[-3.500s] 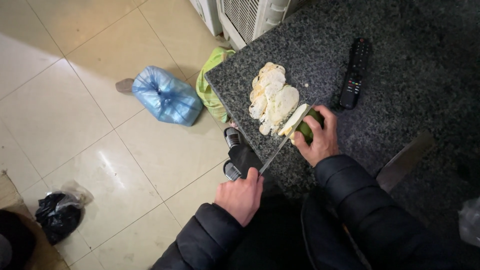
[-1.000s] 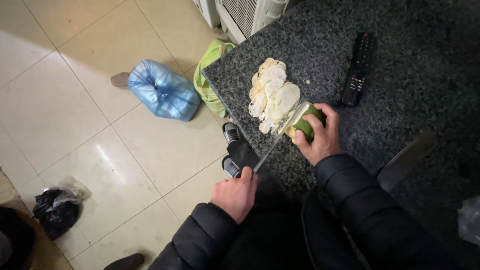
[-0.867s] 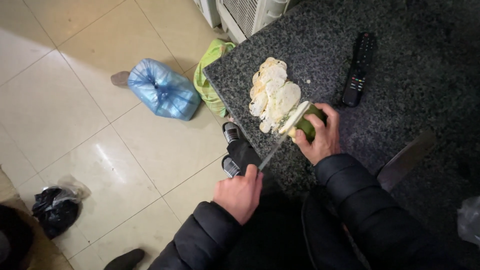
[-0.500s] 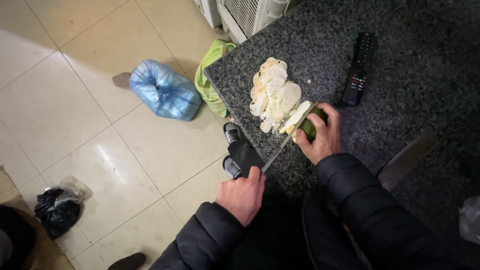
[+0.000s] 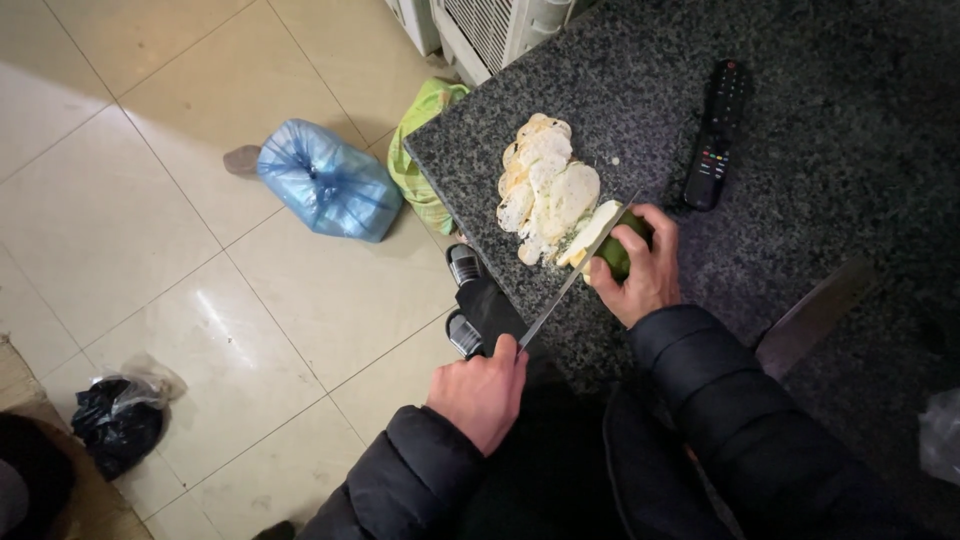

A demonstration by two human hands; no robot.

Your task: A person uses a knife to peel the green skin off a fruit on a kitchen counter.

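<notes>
The left hand (image 5: 484,392) is closed around the handle of a knife (image 5: 575,280), whose blade runs up and away from it to the fruit (image 5: 617,250). The right hand (image 5: 640,272) is wrapped over the green fruit, pinning it to the counter (image 5: 820,160) near the edge; the blade meets the fruit's pale cut face just left of the right hand's fingers. A heap of pale slices (image 5: 545,190) lies on the counter immediately beyond and to the left of the right hand, touching the cut end of the fruit. A black remote (image 5: 715,135) lies on the counter beyond the right hand, apart from the slices. Both forearms are in dark padded sleeves. On the tiled floor, well left of the left hand, sits a tied blue bag (image 5: 325,182), with a green bag (image 5: 425,150) beside it against the counter corner. A black bag (image 5: 120,425) lies on the floor further left, near the frame edge.
</notes>
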